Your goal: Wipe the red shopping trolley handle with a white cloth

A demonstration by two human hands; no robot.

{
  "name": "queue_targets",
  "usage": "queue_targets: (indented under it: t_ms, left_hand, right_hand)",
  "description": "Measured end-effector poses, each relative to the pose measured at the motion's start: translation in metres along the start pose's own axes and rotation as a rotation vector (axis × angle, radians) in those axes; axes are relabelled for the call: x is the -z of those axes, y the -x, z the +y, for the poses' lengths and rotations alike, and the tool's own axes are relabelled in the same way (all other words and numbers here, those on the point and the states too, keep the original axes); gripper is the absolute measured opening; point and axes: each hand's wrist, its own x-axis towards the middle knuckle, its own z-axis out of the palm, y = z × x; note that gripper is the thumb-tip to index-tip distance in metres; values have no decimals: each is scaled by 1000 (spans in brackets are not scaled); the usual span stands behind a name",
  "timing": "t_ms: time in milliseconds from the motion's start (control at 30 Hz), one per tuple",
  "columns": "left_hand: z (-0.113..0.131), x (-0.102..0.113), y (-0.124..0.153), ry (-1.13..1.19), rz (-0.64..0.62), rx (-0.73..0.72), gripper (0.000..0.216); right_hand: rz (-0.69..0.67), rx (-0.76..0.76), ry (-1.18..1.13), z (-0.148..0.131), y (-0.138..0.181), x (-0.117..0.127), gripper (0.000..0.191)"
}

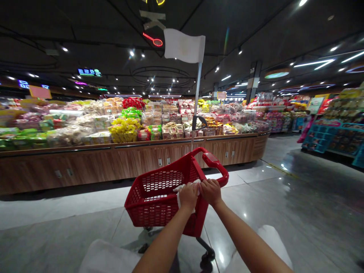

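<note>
A small red shopping cart (159, 212) with a perforated basket stands in front of me, turned sideways. My left hand (188, 198) is closed on a white cloth (178, 188) at the near upper rim of the basket. Cloth edges show around its fingers and below the wrist side. Right beside it, my right hand (211, 192) is curled over the cart's rim near the handle end, its fingertips close to the cloth. The red handle (214, 161) loops up beyond both hands. A pole with a white flag (184, 45) rises behind the cart's handle.
A long wooden display counter (136, 161) heaped with packaged snacks runs across behind the cart. Blue shelving (321, 138) with goods stands at the right. Grey tiled floor (256, 204) surrounds the cart, and my white-clad knees show at the bottom.
</note>
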Motion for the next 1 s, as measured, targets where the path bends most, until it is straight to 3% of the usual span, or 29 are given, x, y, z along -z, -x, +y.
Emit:
queue_targets:
  t_ms: [100,233,333,400,533,600,700,800,1000]
  left_hand:
    - [-42,8,10,-89,-2,-127,33]
    - [-123,34,41,-293,12,-107,31]
    - [-142,45,53,-349,28,-14,31]
    - [-121,40,48,-305,32,41,33]
    - [-33,11,18,-89,6,-85,35]
    - [0,-1,4,-55,22,-66,38]
    - [9,-6,-2,-70,5,-81,40]
    - [-29,3,10,-138,-23,-164,35]
    - [-146,50,52,-364,-38,-111,31]
  right_hand:
    - [-23,20,-15,7,2,1,28]
    - [-4,12,-17,14,4,-1,29]
    - [25,-22,8,13,5,-4,29]
    - [32,-52,21,10,4,-5,29]
    - [6,-89,15,3,4,-7,29]
    - [-1,-91,1,1,4,-6,28]
    - [13,-76,-6,2,4,-4,28]
    - [20,-61,7,6,5,-3,29]
    - [16,-73,17,12,7,-4,27]
